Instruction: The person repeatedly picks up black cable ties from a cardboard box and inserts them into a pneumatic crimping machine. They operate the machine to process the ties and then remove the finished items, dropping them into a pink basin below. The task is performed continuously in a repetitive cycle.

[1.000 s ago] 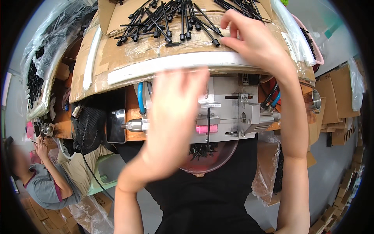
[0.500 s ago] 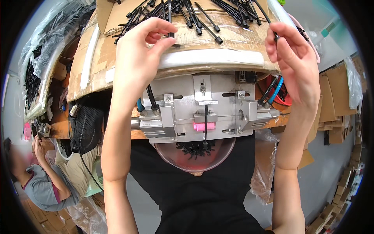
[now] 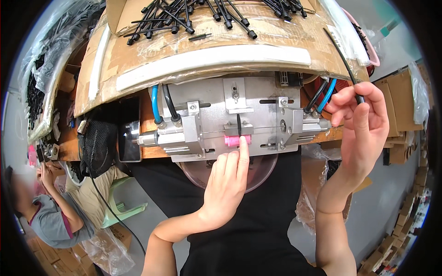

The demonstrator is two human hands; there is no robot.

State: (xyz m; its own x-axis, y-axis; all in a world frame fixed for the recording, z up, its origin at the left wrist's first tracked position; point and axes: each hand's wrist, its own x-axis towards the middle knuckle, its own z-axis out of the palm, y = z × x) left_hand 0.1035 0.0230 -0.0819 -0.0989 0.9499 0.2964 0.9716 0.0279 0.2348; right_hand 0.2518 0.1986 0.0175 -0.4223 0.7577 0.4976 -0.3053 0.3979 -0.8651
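Observation:
My left hand (image 3: 225,188) is at the metal fixture (image 3: 262,119), its index finger stretched out and the other fingers bent. That fingertip rests at the lower visible end of a thin black rod (image 3: 239,123), over a pink cylinder (image 3: 231,140); whether it presses is hard to tell. No object shows in this hand. Off to the right of the fixture, my right hand (image 3: 363,124) pinches the thick end of another long black rod (image 3: 343,57) between thumb and fingers. This rod slants up and left over the cardboard.
Black rods with thick ends (image 3: 184,18) lie heaped on the taped cardboard (image 3: 161,53), near a small black piece (image 3: 200,37). A clear bowl (image 3: 258,177) sits under the fixture. Blue and black hoses (image 3: 156,103) join the cylinders. A seated person (image 3: 60,216) is at the left.
My left hand has come down from the cardboard to the fixture, and the small black piece near it now lies in plain view. My right hand has moved down and right with its rod.

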